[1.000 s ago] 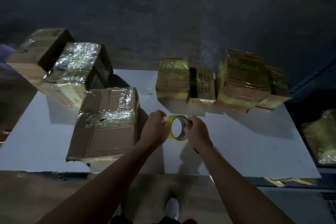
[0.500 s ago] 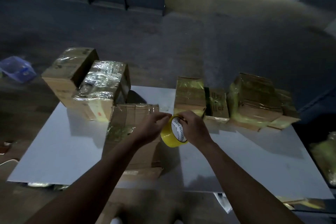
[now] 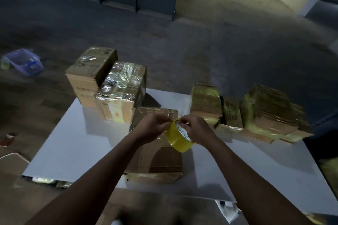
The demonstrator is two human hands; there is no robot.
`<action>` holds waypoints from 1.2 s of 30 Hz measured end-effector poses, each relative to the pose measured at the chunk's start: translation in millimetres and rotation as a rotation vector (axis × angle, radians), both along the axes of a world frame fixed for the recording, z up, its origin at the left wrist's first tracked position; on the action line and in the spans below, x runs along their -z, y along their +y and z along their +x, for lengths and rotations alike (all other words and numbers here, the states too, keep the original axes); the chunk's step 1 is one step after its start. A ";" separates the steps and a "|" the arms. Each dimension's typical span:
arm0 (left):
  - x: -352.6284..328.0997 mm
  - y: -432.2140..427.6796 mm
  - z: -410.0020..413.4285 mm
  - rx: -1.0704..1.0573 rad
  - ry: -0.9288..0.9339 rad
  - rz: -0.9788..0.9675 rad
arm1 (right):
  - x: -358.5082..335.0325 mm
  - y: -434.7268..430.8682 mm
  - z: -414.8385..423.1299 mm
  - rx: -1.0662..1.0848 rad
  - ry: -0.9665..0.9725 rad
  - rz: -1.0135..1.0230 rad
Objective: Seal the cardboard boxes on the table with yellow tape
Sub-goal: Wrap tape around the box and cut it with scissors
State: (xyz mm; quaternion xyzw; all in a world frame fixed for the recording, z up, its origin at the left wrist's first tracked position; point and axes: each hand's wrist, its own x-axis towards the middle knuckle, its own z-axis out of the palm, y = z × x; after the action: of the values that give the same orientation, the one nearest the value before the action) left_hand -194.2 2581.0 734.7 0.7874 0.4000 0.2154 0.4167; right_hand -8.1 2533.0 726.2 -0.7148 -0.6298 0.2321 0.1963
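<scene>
A roll of yellow tape [image 3: 178,138] hangs in the air above a flat cardboard box [image 3: 161,159] at the front middle of the white table [image 3: 76,144]. My right hand [image 3: 198,129] grips the roll from the right, thumb at its white core. My left hand [image 3: 153,127] pinches the roll's top left edge, fingers closed on the tape. Two boxes wrapped in shiny clear tape [image 3: 120,89] stand at the back left. Several boxes bearing yellow tape [image 3: 204,104] line the back right.
A blue plastic container [image 3: 23,61] lies on the dark floor at the far left. Dark partitions stand along the back. Yellow tape scraps [image 3: 43,180] hang under the table's front left edge. Papers [image 3: 226,210] lie below the front edge.
My hands lifted the tape roll from the table and carried it left, over the flat box. The camera tilted up, showing more of the floor behind.
</scene>
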 end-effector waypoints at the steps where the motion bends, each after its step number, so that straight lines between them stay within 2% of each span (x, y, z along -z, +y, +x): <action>1: 1.6 1.1 -2.2 -0.006 0.014 0.006 | -0.5 0.5 -0.9 -0.003 0.003 -0.036; 11: 8.0 6.4 -18.9 -0.020 -0.050 -0.153 | -11.8 0.6 -12.2 -0.109 0.062 -0.135; 24: 5.1 2.5 -21.4 -0.009 -0.027 -0.200 | -13.2 5.1 -10.8 -0.078 0.091 -0.190; 29: 8.6 -1.1 -17.7 0.015 0.084 -0.078 | -10.6 7.1 -12.7 -0.095 0.066 -0.202; 34: 11.2 -9.4 -12.7 0.057 0.160 0.156 | -12.3 7.7 -13.8 -0.099 0.028 -0.193; 36: 17.9 -12.0 -13.3 0.072 0.163 0.317 | -13.3 8.9 -13.8 -0.093 0.004 -0.199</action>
State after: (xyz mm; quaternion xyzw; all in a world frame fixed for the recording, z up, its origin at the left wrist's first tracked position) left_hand -207.5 2569.0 716.8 0.8719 0.3650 0.1961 0.2609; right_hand -21.9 2541.9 739.6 -0.7002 -0.6359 0.3037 0.1143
